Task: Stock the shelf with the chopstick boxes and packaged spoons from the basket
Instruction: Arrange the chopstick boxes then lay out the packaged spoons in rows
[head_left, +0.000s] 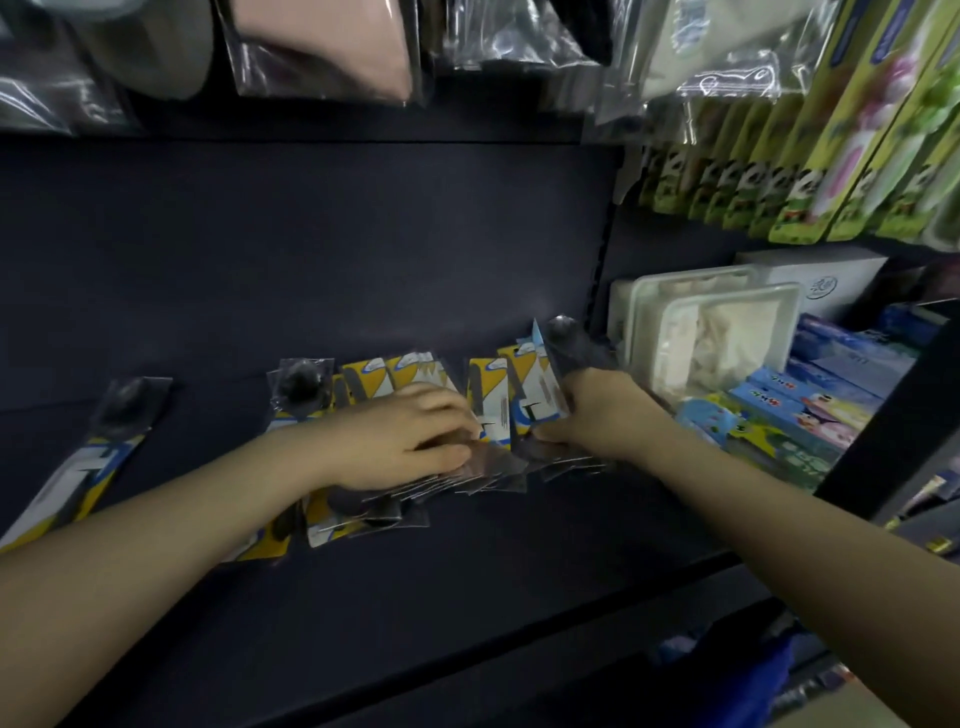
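Note:
Several packaged spoons with yellow, blue and white cards lie in an overlapping row on the dark shelf. My left hand rests palm down on the middle of the row, its fingers bent onto the packs. My right hand grips a small bunch of spoon packs standing on edge at the row's right end. One more spoon pack lies apart at the far left. No chopstick box can be told in view.
White plastic trays and colourful cartoon boxes fill the neighbouring shelf section on the right. Green packs and clear bagged goods hang above. Something blue shows below the shelf edge at the lower right.

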